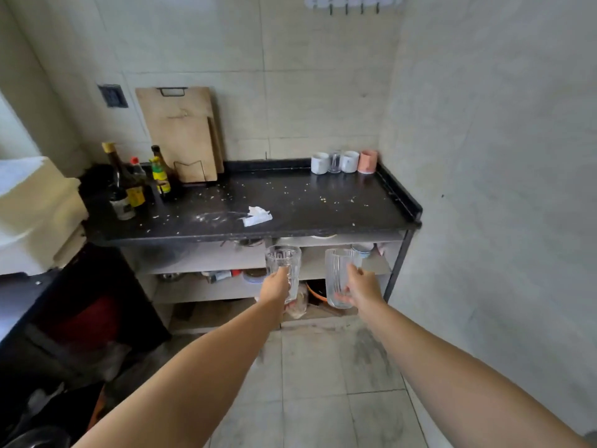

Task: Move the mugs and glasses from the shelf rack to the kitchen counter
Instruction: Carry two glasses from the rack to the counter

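My left hand (pixel 276 286) grips a clear ribbed glass (pixel 284 263) upright in front of the shelf rack (pixel 226 258) below the counter. My right hand (pixel 361 286) grips a taller clear ribbed glass (pixel 336 273) beside it. Both glasses are held out in the air, below the front edge of the black kitchen counter (pixel 290 202). At the counter's back right corner stand two white mugs (pixel 319 163) (pixel 350 161), a small clear glass (pixel 335 162) between them and a pink mug (pixel 367 161). More cups (pixel 361 248) show dimly on the rack's top shelf at the right.
Sauce bottles (pixel 139 182) crowd the counter's left end, with wooden cutting boards (pixel 181 134) leaning on the wall behind. A crumpled white paper (pixel 256 215) and crumbs lie mid-counter. A white appliance (pixel 35 208) stands at the left. The right wall is close to the counter's end.
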`<state>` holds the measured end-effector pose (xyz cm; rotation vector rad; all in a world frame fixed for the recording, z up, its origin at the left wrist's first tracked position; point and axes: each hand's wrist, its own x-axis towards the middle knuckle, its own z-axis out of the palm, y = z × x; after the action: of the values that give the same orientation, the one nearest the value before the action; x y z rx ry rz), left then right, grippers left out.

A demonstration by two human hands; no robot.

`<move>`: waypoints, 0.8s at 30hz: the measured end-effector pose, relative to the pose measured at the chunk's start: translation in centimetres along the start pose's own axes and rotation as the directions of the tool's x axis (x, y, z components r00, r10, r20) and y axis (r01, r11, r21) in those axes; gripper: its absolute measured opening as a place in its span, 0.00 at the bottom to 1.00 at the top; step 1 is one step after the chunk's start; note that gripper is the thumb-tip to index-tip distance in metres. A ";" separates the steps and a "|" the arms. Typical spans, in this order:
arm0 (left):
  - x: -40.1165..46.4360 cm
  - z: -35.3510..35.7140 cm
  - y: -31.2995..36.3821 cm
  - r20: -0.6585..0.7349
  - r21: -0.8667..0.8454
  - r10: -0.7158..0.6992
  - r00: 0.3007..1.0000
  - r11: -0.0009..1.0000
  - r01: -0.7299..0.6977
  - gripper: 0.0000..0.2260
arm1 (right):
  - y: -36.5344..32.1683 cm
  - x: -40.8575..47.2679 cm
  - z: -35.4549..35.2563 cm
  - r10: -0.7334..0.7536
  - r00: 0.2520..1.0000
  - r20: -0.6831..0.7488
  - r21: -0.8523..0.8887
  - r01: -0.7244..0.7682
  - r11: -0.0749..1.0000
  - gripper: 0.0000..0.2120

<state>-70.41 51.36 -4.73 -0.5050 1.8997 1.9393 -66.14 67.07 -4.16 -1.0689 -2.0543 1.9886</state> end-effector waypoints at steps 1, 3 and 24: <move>0.8 1.6 0.6 0.011 0.015 -0.006 1.000 1.000 0.006 0.10 | -0.4 1.5 -0.7 -0.002 1.000 -0.013 0.006 0.002 1.000 0.15; 2.8 5.7 1.8 0.044 -0.015 -0.021 0.999 1.000 0.022 0.09 | -1.6 5.2 -2.6 -0.008 0.999 -0.031 0.005 0.008 1.000 0.14; 24.0 29.3 12.4 0.159 0.082 -0.064 0.985 0.995 0.051 0.06 | -13.4 36.6 -11.6 0.074 0.995 -0.069 -0.005 -0.075 0.997 0.10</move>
<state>-97.14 80.87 -5.45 -0.3641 1.8295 1.8039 -93.13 97.45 -4.75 -1.2154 -2.0170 1.9496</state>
